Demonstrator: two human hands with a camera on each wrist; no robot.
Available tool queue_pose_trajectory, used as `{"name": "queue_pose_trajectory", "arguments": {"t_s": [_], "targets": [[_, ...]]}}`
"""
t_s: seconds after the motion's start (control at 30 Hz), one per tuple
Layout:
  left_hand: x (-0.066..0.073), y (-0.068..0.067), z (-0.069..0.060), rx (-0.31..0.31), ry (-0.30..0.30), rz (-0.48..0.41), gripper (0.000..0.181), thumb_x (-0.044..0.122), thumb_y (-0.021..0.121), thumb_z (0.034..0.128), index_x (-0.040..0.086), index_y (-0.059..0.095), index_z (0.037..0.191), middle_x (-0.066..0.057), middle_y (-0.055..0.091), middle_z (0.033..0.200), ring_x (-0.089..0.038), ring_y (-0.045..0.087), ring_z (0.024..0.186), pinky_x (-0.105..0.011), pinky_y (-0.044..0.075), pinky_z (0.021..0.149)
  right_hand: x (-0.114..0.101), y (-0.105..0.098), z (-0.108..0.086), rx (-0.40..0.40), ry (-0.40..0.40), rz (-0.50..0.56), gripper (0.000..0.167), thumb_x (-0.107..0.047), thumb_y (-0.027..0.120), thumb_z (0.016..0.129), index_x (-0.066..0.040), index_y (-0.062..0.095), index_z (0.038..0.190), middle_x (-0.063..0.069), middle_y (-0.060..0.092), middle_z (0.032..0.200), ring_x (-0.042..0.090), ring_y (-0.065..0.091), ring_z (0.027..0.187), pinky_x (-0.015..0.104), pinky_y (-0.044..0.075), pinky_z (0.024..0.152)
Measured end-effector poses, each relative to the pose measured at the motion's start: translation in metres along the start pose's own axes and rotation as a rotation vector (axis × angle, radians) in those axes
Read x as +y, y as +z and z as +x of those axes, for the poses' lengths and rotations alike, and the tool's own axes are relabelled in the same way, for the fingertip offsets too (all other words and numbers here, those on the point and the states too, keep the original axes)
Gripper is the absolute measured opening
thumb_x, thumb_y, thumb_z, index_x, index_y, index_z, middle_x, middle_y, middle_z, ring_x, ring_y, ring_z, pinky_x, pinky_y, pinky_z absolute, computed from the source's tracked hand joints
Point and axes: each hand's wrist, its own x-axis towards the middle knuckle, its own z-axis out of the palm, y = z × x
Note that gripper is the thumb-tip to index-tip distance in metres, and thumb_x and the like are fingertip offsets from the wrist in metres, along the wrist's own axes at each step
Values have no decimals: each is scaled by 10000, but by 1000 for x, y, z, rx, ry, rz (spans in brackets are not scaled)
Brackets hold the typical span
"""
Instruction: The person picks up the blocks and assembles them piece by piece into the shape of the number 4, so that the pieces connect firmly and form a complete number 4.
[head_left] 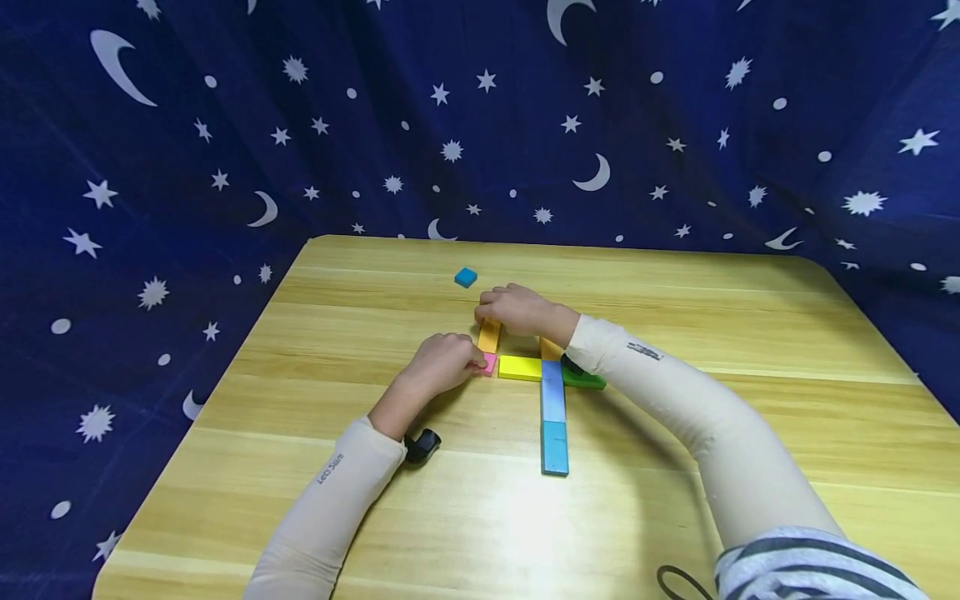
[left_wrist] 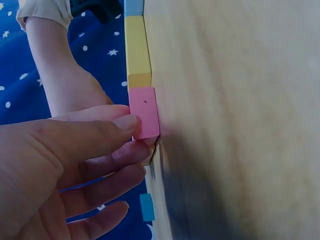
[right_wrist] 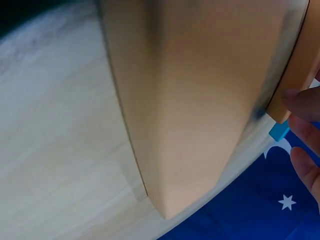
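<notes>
My left hand (head_left: 442, 364) pinches a small pink block (left_wrist: 146, 112) between thumb and index finger, its other fingers spread loosely below. Directly beyond the pink block lies an orange block (head_left: 489, 336), and my right hand (head_left: 517, 308) grips its far end. In the right wrist view, the thumb and fingers (right_wrist: 300, 105) hold that end at the right edge. A yellow block (head_left: 520, 367) lies just right of the pink one. It meets a column made of a second orange block (head_left: 551, 348), a light blue block (head_left: 552, 392) and a teal block (head_left: 555, 448).
A green block (head_left: 585, 380) extends right from the column, partly beneath the right forearm. One small blue block (head_left: 466, 277) sits apart, near the far edge of the wooden table (head_left: 300, 400). A dark cord (head_left: 678, 575) is at the near edge. Behind hangs a starry blue curtain (head_left: 510, 108).
</notes>
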Motion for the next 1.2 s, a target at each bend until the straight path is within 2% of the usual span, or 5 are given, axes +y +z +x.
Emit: {"name": "queue_pose_trajectory", "arguments": {"t_s": [0.13, 0.37, 0.6, 0.9, 1.2], "targets": [[0, 0, 1, 3, 0, 16, 152, 288, 672, 818, 178, 689, 715, 55, 572, 678, -105, 500, 625, -285, 429, 586, 0, -1, -1, -7, 2, -13, 236, 8, 518, 890, -156, 647, 1001, 42, 616, 1008, 238, 564, 895, 387, 488, 807], [0, 1, 1, 34, 8, 57, 123, 264, 684, 812, 180, 697, 724, 40, 621, 710, -128, 567, 657, -312, 446, 597, -1, -3, -3, -51, 23, -45, 235, 0, 523, 890, -157, 636, 1023, 44, 604, 1003, 241, 560, 897, 388, 484, 810], [0, 1, -1, 59, 8, 84, 79, 239, 699, 800, 183, 710, 745, 31, 612, 717, -139, 576, 677, -313, 445, 607, -1, -2, -3, -46, 18, -58, 255, 25, 549, 860, -164, 639, 1006, 38, 602, 986, 240, 565, 883, 387, 487, 792], [-1, 1, 0, 67, 42, 55, 42, 179, 701, 799, 153, 726, 822, 3, 654, 922, -173, 589, 833, -290, 495, 730, -1, -2, -2, -43, 12, -68, 267, 31, 560, 847, -162, 644, 1011, 37, 607, 978, 237, 565, 864, 378, 491, 768], [-3, 4, 3, 59, 66, 48, 98, 105, 672, 809, 128, 629, 725, 42, 597, 702, -140, 509, 674, -247, 422, 619, -3, -5, -2, -57, 10, -68, 290, 54, 567, 828, -154, 640, 1018, 40, 603, 974, 239, 559, 860, 373, 488, 761]]}}
